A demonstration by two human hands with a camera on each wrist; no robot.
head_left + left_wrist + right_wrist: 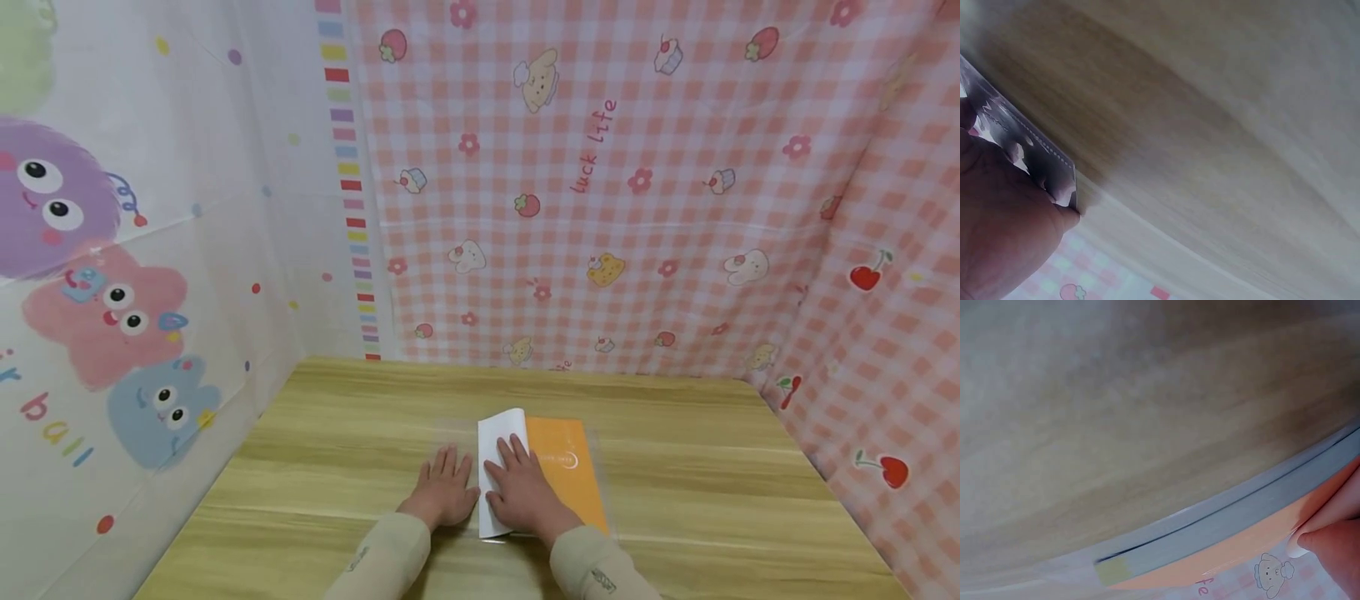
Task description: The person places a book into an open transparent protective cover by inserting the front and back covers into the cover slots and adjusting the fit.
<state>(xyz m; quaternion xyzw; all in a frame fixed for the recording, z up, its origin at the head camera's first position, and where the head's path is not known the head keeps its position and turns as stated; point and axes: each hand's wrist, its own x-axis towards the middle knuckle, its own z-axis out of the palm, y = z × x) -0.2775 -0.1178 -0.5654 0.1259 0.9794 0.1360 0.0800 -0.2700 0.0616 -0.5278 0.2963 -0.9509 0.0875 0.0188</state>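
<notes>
An orange booklet (564, 483) lies on the table, a clear margin showing beyond its right side. Over its left part is a white sheet or flap (491, 442), its top edge curved. My right hand (525, 493) rests flat on this white part, fingers spread. Just left of it, my left hand (442, 490) lies palm down, its thumb at the white edge. The left wrist view has my left hand (1010, 219) against a dark printed surface (1038, 156). In the right wrist view, my right hand (1338, 553) is beside the orange surface (1260, 531) and a grey strip (1210, 540).
The wood-patterned table (697, 467) extends around the booklet on both sides. Behind it hangs a pink checked cloth (585, 225), which also covers the right side. A white cloth with cartoon figures (225, 217) hangs at the left.
</notes>
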